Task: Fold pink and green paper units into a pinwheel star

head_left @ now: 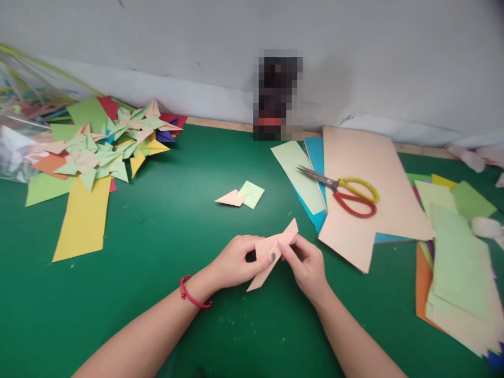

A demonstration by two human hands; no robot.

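Note:
A folded piece of peach paper point(270, 247) is held between both hands above the green table. My left hand point(240, 262) grips its left side, the thumb lying across the front. On the right edge, my right hand point(306, 262) pinches the paper with thumb and fingers. One pointed end sticks up at the upper right and another slants down to the lower left. Just beyond the hands lies a small folded piece of peach and light green paper point(241, 195), two units joined together.
Scissors point(340, 190) with yellow and red handles rest on large peach sheets point(362, 157) at right. Stacked green sheets point(460, 262) lie farther right. Folded paper stars point(102, 152) and a yellow sheet point(84, 220) lie left. A pixelated dark object point(275, 94) stands by the wall.

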